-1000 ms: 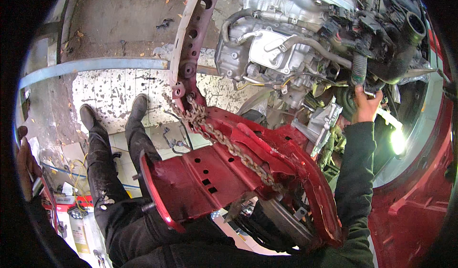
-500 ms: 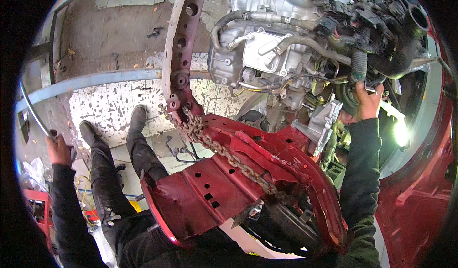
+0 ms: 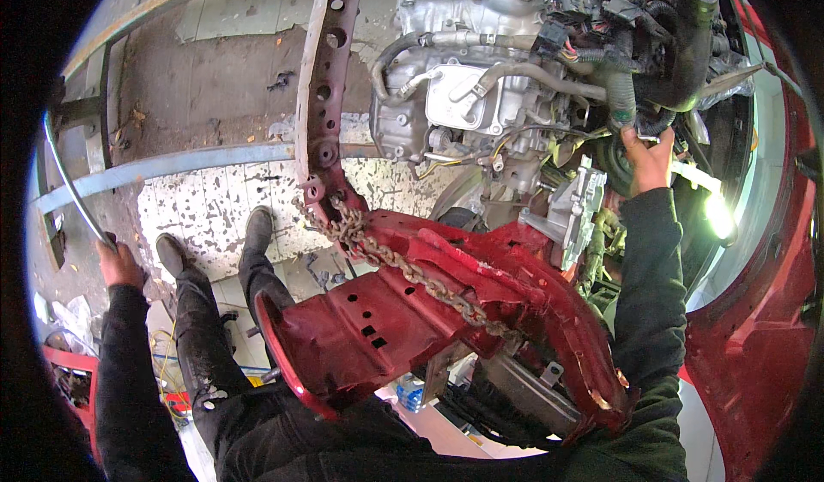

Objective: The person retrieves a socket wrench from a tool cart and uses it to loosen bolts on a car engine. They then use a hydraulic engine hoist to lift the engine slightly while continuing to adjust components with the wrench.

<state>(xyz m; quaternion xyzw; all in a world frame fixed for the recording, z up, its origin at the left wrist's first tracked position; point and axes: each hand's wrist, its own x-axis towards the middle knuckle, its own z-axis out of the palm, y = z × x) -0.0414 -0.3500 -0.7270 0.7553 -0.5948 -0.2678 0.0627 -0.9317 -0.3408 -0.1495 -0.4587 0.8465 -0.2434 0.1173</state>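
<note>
Set against a second ago, the left hand (image 3: 122,263) sits farther in from the rim, at 9 o'clock, and the rod (image 3: 75,183) it carries is now plain to see. More of the rod shows than half a second ago. The right hand (image 3: 650,160) keeps its place by the hose (image 3: 621,100), between 2 and 3 o'clock, while the whole view is slightly shifted.

The rod is slim, smooth and silvery, with a bright shine along it; it looks bowed, though the lens may cause that. From the left fist, clenched around its lower end, it runs toward 11 o'clock. The hose, at 2 o'clock, is dark grey and ribbed, with a greenish tint near its lower end. The right thumb and fingers reach up to that end; whether they grasp it, I cannot tell.

A glowing lamp (image 3: 719,214) is near the right wrist, at 3 o'clock. The silvery engine (image 3: 481,18) fills 1 o'clock. At 7 o'clock lies a red frame (image 3: 343,345), a rusty chain (image 3: 421,280) across it.
</note>
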